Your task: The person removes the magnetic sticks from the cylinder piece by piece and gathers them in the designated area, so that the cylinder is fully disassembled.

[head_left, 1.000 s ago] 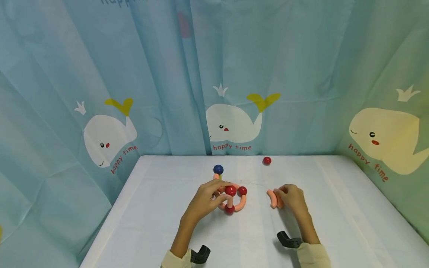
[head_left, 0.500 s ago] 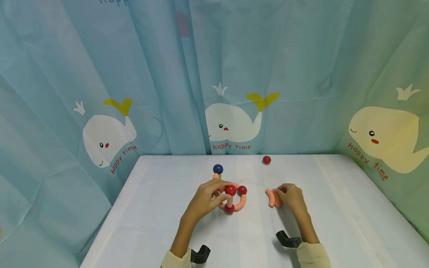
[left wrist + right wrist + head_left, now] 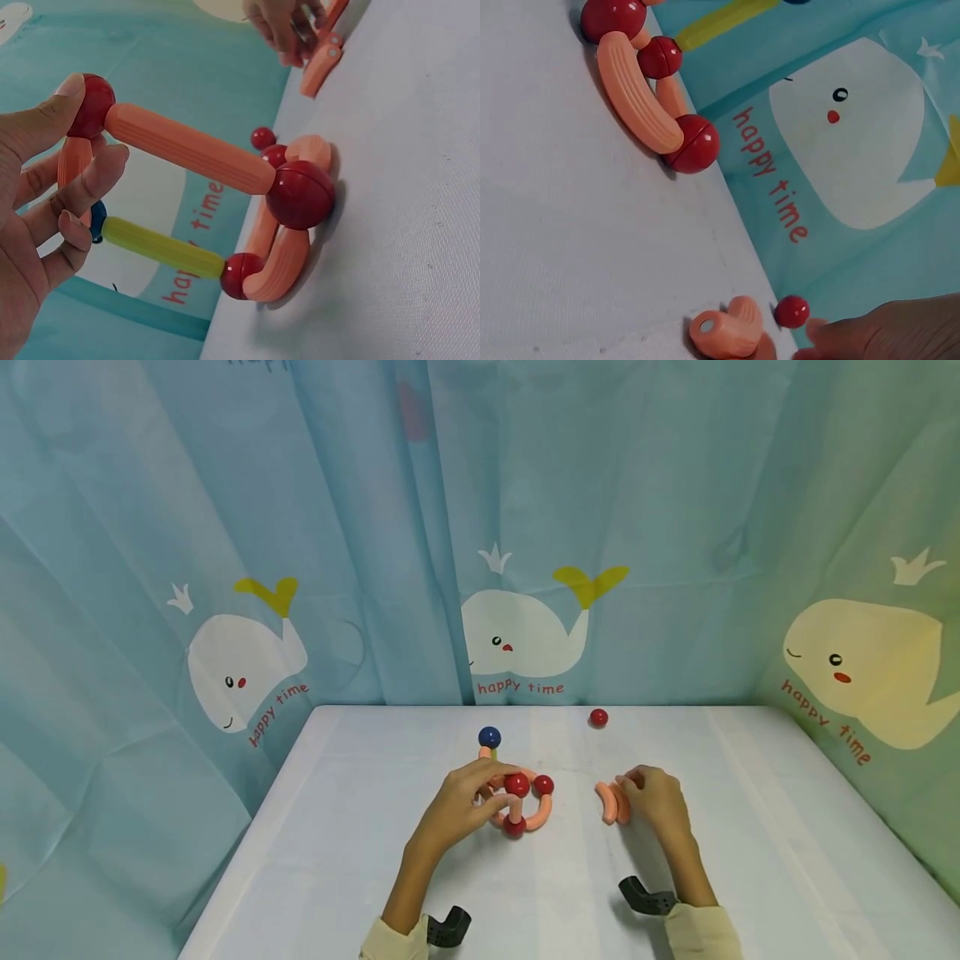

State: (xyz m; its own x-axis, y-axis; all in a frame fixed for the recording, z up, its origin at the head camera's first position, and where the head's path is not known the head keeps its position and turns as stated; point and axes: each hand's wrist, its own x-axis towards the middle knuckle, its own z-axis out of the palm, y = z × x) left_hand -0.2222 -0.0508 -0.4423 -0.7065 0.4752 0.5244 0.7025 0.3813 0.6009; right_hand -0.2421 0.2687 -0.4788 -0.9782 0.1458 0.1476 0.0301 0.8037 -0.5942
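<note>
My left hand (image 3: 468,802) pinches the top red ball (image 3: 94,105) of a magnetic ball-and-rod frame between thumb and fingers. An orange straight rod (image 3: 191,148) runs from that ball down to a larger red ball (image 3: 300,195) on the table. Curved orange rods (image 3: 540,814) and red balls form its ring-shaped base. Behind, a yellow-green rod (image 3: 161,246) rises from the base to a blue ball (image 3: 489,737). My right hand (image 3: 656,797) is beside two loose curved orange rods (image 3: 606,803), loosely bent fingertips right at the upper end of the nearer one.
A single red ball (image 3: 598,717) lies near the far edge of the white table (image 3: 360,827). Just behind that edge hangs a blue curtain (image 3: 675,635) printed with whales. Black wrist mounts (image 3: 450,928) stick out from both sleeves.
The right fingers have drawn back slightly from the nearer loose curved rod, leaving more of it showing; the loose rods have shifted a little. My left hand and the frame keep still.
</note>
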